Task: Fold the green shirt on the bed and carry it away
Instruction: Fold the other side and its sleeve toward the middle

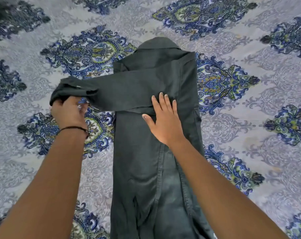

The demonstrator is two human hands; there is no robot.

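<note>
The dark green shirt (pixel 146 152) lies lengthwise down the middle of the bed, sides folded in, collar at the far end. One sleeve crosses the chest and sticks out to the left. My left hand (pixel 68 112) grips the cuff end of that sleeve, left of the shirt body. My right hand (pixel 163 121) lies flat with fingers spread on the shirt's middle, pressing where the sleeve crosses.
The bed is covered by a grey sheet (pixel 249 126) with blue and green paisley medallions, spreading out on all sides of the shirt. A thin dark band circles my left wrist.
</note>
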